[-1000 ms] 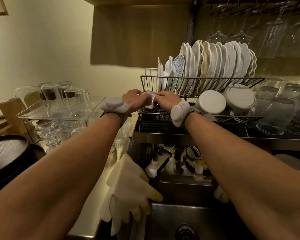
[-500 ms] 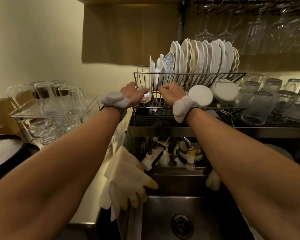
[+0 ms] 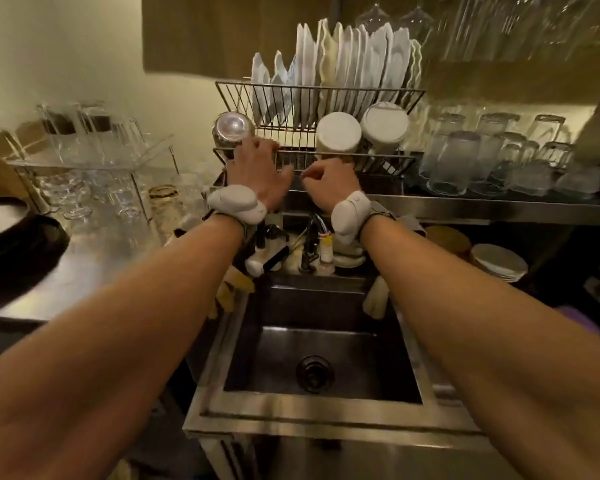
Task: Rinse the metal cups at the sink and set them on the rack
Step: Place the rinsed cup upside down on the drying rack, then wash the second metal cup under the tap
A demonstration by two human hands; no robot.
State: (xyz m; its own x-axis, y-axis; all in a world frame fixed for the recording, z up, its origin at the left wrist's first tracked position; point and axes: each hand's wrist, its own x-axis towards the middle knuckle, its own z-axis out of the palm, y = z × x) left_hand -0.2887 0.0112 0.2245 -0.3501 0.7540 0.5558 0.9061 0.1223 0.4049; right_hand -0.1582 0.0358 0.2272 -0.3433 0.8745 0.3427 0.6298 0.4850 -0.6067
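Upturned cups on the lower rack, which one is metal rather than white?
The metal cup at the rack's far left end, just above the left hand; the two white cups sit farther right.

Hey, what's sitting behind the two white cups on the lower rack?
Behind the two white cups, white plates stand on edge in the upper wire rack. The plates' lower edges are hidden by the cups, and nothing further back shows.

Kitchen: sink, plate-filled rack, glasses.
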